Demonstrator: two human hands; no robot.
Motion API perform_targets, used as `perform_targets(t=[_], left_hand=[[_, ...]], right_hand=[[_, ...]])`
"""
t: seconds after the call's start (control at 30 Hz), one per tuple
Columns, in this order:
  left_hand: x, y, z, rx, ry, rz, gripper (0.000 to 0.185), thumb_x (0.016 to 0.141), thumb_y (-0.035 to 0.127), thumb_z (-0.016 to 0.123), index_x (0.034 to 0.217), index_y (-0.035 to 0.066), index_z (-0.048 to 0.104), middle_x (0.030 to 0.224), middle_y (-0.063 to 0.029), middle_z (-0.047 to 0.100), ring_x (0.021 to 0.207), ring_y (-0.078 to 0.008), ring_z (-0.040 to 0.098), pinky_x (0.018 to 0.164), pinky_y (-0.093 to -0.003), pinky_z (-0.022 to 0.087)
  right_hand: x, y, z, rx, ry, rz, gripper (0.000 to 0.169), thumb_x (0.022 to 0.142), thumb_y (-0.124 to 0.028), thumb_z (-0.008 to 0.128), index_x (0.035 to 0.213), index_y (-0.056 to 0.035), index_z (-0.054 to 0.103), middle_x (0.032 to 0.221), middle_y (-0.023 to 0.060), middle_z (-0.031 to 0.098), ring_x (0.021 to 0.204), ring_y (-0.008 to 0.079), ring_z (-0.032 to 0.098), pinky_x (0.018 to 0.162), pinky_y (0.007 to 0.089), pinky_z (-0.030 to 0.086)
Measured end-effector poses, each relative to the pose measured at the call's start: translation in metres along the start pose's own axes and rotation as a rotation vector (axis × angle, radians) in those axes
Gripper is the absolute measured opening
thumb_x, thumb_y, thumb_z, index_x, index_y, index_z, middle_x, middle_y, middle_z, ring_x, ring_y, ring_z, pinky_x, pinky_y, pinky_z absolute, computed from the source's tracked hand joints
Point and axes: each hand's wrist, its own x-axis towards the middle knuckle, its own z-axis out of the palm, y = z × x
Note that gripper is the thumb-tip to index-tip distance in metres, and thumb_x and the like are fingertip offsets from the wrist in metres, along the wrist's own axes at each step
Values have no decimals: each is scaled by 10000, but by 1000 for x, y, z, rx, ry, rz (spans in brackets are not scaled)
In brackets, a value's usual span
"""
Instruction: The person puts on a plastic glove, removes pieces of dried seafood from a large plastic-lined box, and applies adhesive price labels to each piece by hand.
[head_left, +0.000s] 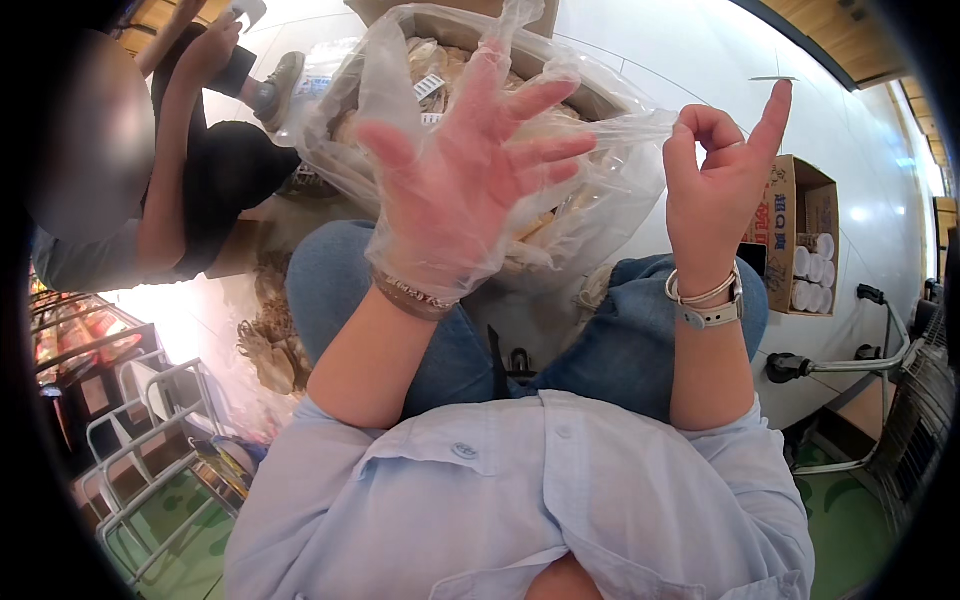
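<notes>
My left hand (457, 172) is raised with its palm towards me and its fingers spread. Clear thin plastic (420, 240), a bag or a loose glove, covers it down to the wrist. Between thumb and forefinger, my right hand (705, 172) pinches the edge of clear plastic that stretches across from the left hand. One extended finger of the right hand carries a thin pale label or slip (774, 78) on its tip. Behind the hands stands a cardboard box (607, 86) with a clear plastic liner. Inside it lie wrapped brownish goods (450, 56) bearing printed labels; the left hand partly hides them.
A person (172, 112) sits at the left, holding a white paper. Dried brown goods (274, 345) lie beside my left knee. At right are a carton (784, 225) of white-lidded containers and a wheeled metal cart (862, 367). A white wire rack (150, 442) stands lower left.
</notes>
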Motion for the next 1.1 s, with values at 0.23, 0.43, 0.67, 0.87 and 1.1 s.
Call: perform_targets(t=[0.23, 0.43, 0.67, 0.87, 1.1], left_hand=[[3, 0, -14, -553, 80, 39, 892, 686, 763, 453, 1349, 176, 346, 1436, -140, 226, 1315, -401, 160, 1030, -614, 146], [4, -6, -14, -601, 157, 74, 837, 699, 745, 462, 1309, 174, 409, 1437, -117, 219, 1320, -392, 133, 1043, -612, 104], [3, -10, -17, -579, 145, 87, 878, 703, 753, 443, 1352, 171, 337, 1432, -107, 232, 1311, -407, 149, 1038, -611, 135], [8, -7, -12, -310, 152, 108, 957, 705, 764, 422, 1409, 158, 193, 1436, -98, 231, 1292, -425, 196, 1024, -606, 182], [8, 1, -18, -162, 95, 31, 1007, 698, 789, 388, 1433, 160, 111, 1466, -87, 167, 1303, -413, 182, 1021, -562, 223]], right_hand=[[-27, -10, 22, -85, -71, -290, 900, 731, -42, 590, 1402, 20, -7, 946, 108, 527, 844, 173, 487, 832, 317, 392], [-76, -31, 55, -32, -288, -308, 714, 627, -61, 623, 1283, 43, 362, 904, 128, 512, 771, 300, 488, 765, 422, 373], [-70, -31, 54, 58, -443, -369, 762, 653, 56, 546, 1335, 71, 209, 737, 63, 516, 619, 232, 496, 594, 347, 410], [-72, -38, 59, 182, -652, -448, 534, 637, 70, 534, 1148, 12, 391, 712, 85, 500, 634, 296, 492, 612, 372, 412], [-73, -38, 58, 115, -735, -423, 748, 597, 44, 547, 1319, -15, 360, 706, 51, 555, 656, 247, 529, 658, 327, 443]])
